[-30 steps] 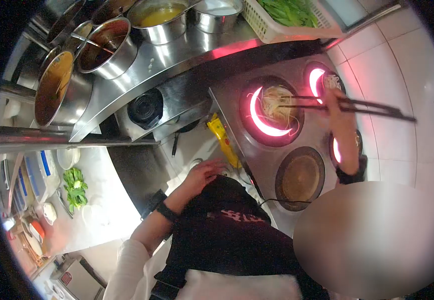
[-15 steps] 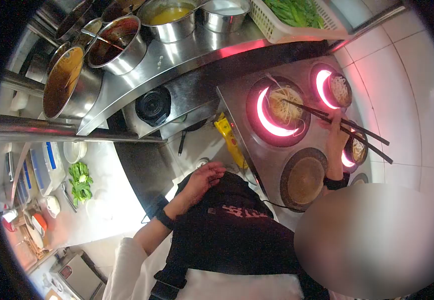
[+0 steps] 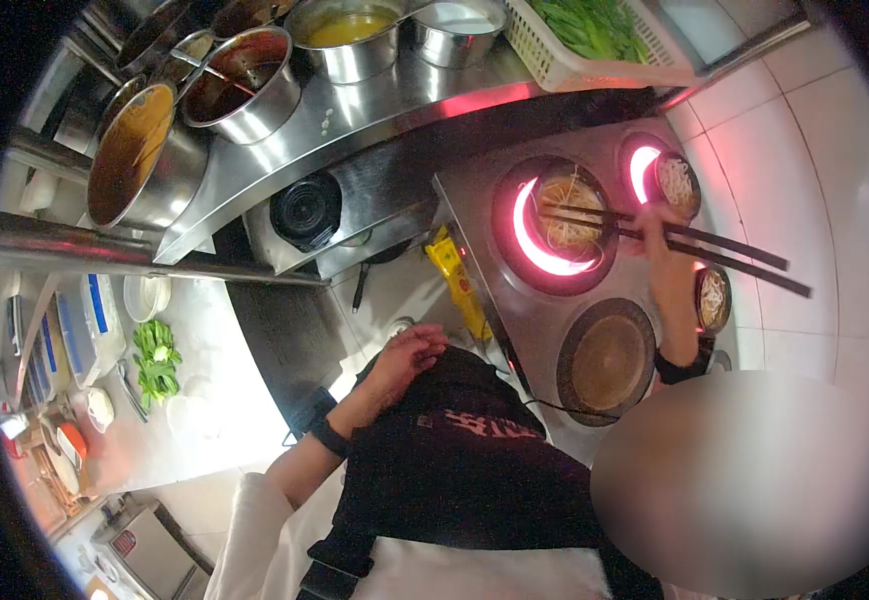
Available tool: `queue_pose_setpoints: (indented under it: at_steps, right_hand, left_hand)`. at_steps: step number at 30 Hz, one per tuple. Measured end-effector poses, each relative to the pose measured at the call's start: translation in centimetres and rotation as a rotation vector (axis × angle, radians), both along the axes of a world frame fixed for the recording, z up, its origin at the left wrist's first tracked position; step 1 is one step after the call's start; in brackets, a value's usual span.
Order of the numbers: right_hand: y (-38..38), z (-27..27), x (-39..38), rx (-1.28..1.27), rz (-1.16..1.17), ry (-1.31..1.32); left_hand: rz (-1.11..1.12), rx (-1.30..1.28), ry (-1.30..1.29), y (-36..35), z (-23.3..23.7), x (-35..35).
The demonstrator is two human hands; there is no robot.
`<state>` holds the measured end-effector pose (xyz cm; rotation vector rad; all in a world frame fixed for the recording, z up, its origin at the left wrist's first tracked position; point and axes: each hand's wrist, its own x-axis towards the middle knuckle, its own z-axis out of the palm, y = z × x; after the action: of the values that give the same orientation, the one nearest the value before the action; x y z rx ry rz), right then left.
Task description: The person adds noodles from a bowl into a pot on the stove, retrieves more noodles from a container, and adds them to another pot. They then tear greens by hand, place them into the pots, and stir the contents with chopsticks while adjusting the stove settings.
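The long dark chopsticks [image 3: 745, 256] are dipping into pale noodles [image 3: 570, 200] in the round pot ringed with pink glow on the steel stove bench [image 3: 525, 325]. The right hand [image 3: 667, 272] is clamping them in a closed grip. The left hand [image 3: 407, 355] is resting slack and empty on the black apron [image 3: 455, 470].

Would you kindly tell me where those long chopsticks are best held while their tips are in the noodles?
Grip the chopsticks at mid-length, as the right hand does, coming from the right, away from the heat. Their tips lie in the noodles beside the glowing ring, so the back half is probably cooler.
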<state>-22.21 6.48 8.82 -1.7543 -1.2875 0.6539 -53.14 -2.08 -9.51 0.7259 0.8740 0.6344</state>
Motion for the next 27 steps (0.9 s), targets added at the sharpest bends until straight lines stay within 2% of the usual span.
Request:
queue_pose_setpoints:
  at_steps: [1, 2, 3, 5, 6, 7, 9, 11, 13, 14, 16, 18, 19, 22, 23, 24, 25, 26, 27]
  right_hand:
    - [0.5, -1.5, 0.0, -0.014, 0.026, -0.038]
    - [1.0, -3.1, 0.1, -0.027, 0.051, -0.075]
    - [1.4, -5.1, 0.7, -0.027, 0.051, -0.074]
    - [1.9, -7.9, 2.6, 0.069, -0.045, 0.077]
    - [1.5, -7.6, 3.5, 0.070, -0.045, 0.077]
    - [0.7, -6.8, 4.2, 0.208, 0.070, -0.590]
    - [-0.7, -5.0, 4.4, 0.337, 0.187, -1.258]
    - [-1.5, -1.5, 3.4, 0.054, -0.114, 0.022]
    - [-1.5, -1.9, 4.6, 0.093, -0.131, -0.017]
    - [-1.5, -2.5, 5.1, 0.130, -0.147, -0.055]
    - [-0.8, -5.5, 5.6, 0.208, -0.180, -0.156]
    - [-0.6, -7.3, 5.8, 0.063, -0.070, -0.280]
    - [-0.9, -7.3, 6.0, 0.063, -0.073, -0.279]
    - [-2.0, -5.8, 5.9, 0.067, 0.072, -0.499]
    - [-2.4, -4.3, 6.0, 0.119, 0.123, -0.476]
    - [-2.8, -2.6, 5.9, 0.168, 0.177, -0.453]
    - [-3.5, -1.2, 5.9, 0.079, 0.026, -0.157]
    - [-3.9, 0.0, 5.8, -0.010, -0.124, 0.138]
    - [-4.1, 0.7, 5.5, -0.088, -0.187, 0.045]
  left_hand:
    - [0.087, -0.338, -0.114, 0.1, 0.3, 0.1]
    - [0.088, -0.338, -0.113, -0.1, -0.1, 0.0]
    - [0.006, -0.025, -0.009, -0.3, -0.7, -0.2]
    - [-0.078, 0.288, 0.095, -0.2, -0.6, -0.2]
    - [0.001, -0.040, 0.001, 0.1, 0.4, 0.0]
    - [0.081, -0.369, -0.094, 0.4, 0.9, 0.2]
    - [0.081, -0.348, -0.088, 0.4, 1.0, 0.2]
    - [0.076, -0.327, -0.081, 0.2, 0.6, 0.2]
    - [-0.084, 0.183, 0.107, 0.1, 0.1, 0.2]
    - [-0.089, 0.184, 0.108, 0.0, -0.2, 0.2]
    - [0.085, -0.354, -0.078, 0.3, 0.4, 0.6]
    - [0.090, -0.379, -0.120, 0.2, 0.3, 0.6]
    - [0.100, -0.405, -0.165, 0.2, 0.2, 0.7]
    - [0.074, -0.356, -0.125, 0.2, 0.0, 1.0]
    - [0.070, -0.357, -0.125, 0.1, 0.0, 1.1]
    - [0.035, -0.247, -0.090, 0.0, 0.0, 1.1]
    - [0.001, -0.137, -0.055, -0.1, -0.1, 1.2]
    - [-0.003, -0.142, -0.056, -0.2, -0.1, 1.2]
    - [0.008, -0.168, -0.051, -0.1, -0.2, 1.1]
